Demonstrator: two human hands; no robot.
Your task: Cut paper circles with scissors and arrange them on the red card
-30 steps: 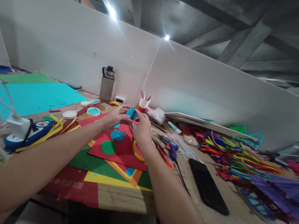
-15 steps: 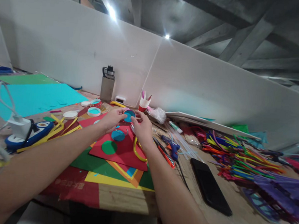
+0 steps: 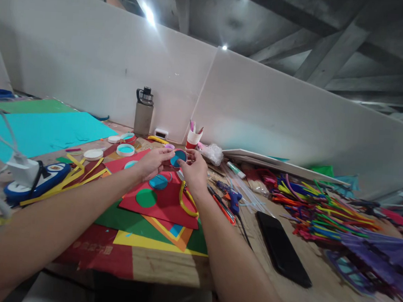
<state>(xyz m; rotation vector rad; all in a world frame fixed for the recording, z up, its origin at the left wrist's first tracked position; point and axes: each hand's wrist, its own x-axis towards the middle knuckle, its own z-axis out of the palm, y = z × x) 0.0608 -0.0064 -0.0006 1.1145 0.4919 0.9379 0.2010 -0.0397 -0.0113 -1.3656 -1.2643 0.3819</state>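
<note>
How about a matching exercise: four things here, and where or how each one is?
1. Small round blue-faced piece
2. Flat black rectangular phone
3. Red-and-white tapered cup
4. Large rectangular cyan sheet

A. At the picture's far left
B. Holding slender pen-like sticks
C. In left hand and right hand
D. Right of the blue plastic glue gun

Pairs: 1-C, 2-D, 3-B, 4-A.

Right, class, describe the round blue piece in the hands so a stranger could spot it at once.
Find the large red sheet between the two forearms. Toward its far end, the left hand and right hand hold the round blue piece between them. Unlike the blue disc lying on the sheet, it is gripped in both hands.
</note>
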